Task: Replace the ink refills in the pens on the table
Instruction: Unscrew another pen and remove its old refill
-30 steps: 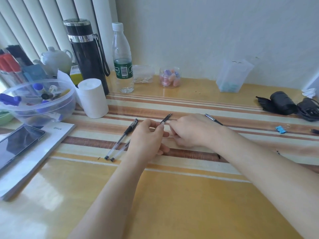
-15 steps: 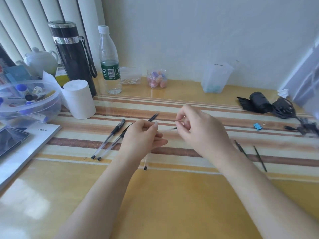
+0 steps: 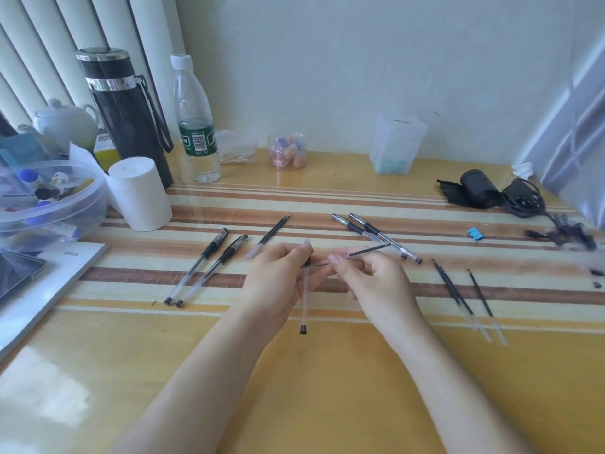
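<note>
I see a black flask (image 3: pixel 126 113), a water bottle (image 3: pixel 194 126) and a white paper roll (image 3: pixel 139 194) standing far left, and a blue clip (image 3: pixel 475 233) lying right

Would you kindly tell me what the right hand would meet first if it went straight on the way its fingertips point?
Probably the clear plastic pen barrel held by the left hand, just left of the right hand pinching a thin black refill; depth unclear.

Soft daylight, glare on glossy table (image 3: pixel 49 398), right edge motion-blurred, wide-angle bending at borders
</note>
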